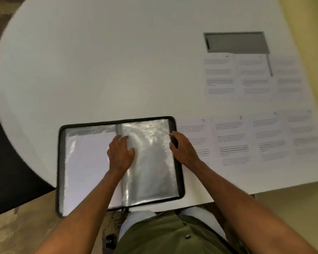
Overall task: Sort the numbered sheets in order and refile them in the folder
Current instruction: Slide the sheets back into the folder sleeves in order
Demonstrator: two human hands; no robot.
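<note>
Now left grip (120, 152) on folder (117, 162), sheets (246, 140) rightward

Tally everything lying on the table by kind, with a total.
Loose printed sheets: 7, three in the far row and four in the near row
Open folder with clear sleeves: 1
Grey rectangular panel set in the table: 1
Total: 9

seven loose sheets (229, 140); one folder (180, 180), two hands (120, 153)
</note>
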